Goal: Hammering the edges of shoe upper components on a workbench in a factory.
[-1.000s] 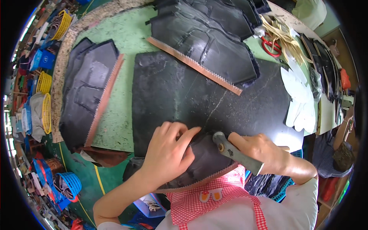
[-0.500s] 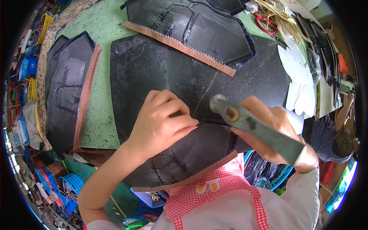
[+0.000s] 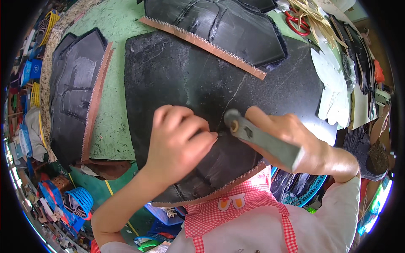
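Note:
My right hand (image 3: 291, 133) is wrapped round a hammer (image 3: 270, 145), whose round metal face points left, close to the fingers of my other hand. My left hand (image 3: 179, 143) has its fingers curled and pinched at the far edge of a black leather-like piece (image 3: 228, 158). That piece lies at the near edge of a dark slab (image 3: 168, 76) and hangs toward me. A brown strip with zigzag stitching (image 3: 228, 185) runs along its near edge. My fingers hide part of the pinched edge, and the hammer covers what lies under it.
Similar black pieces with stitched brown strips lie beyond (image 3: 240, 31) and at left (image 3: 78, 88) on the green table (image 3: 114, 126). Red-handled scissors (image 3: 297, 25), tan strips (image 3: 320, 17) and white leaf-shaped pieces (image 3: 329, 84) sit at far right. A blue basket (image 3: 310, 196) stands below.
The hammer and my right hand have moved left, closer to my left hand. My left hand has shifted slightly, still pinching the edge. The whole view has shifted a little.

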The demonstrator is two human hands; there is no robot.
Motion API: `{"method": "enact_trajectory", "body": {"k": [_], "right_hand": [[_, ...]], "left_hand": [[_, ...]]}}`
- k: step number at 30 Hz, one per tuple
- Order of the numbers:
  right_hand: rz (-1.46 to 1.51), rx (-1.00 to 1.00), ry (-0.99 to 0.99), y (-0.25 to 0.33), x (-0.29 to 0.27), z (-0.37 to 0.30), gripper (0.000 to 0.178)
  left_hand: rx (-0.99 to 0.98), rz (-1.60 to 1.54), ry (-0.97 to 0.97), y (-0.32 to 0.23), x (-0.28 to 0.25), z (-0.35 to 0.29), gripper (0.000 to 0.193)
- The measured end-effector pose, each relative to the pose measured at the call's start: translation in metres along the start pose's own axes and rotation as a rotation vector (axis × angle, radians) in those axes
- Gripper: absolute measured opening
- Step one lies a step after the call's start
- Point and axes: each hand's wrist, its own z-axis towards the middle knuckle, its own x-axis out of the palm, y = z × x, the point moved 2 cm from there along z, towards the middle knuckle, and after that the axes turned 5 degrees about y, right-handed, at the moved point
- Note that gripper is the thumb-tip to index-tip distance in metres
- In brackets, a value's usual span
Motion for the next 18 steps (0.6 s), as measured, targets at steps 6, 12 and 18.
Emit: {"method": "enact_trajectory", "body": {"k": [6, 12, 18], "right_hand": [[-0.100, 0.019, 0.098, 0.013, 0.016, -0.001, 0.025], [0.083, -0.021, 0.115, 0.016, 0.001, 0.006, 0.034], [0.223, 0.147, 0.251, 0.006, 0.003, 0.012, 0.037]], "left_hand": [[-0.188, -0.007, -0.012, -0.010, -0.010, -0.002, 0.020], [-0.049, 0.094, 0.018, -0.021, -0.005, -0.013, 0.017], [-0.235, -0.150, 0.028, -0.004, -0.010, -0.028, 0.028]]}}
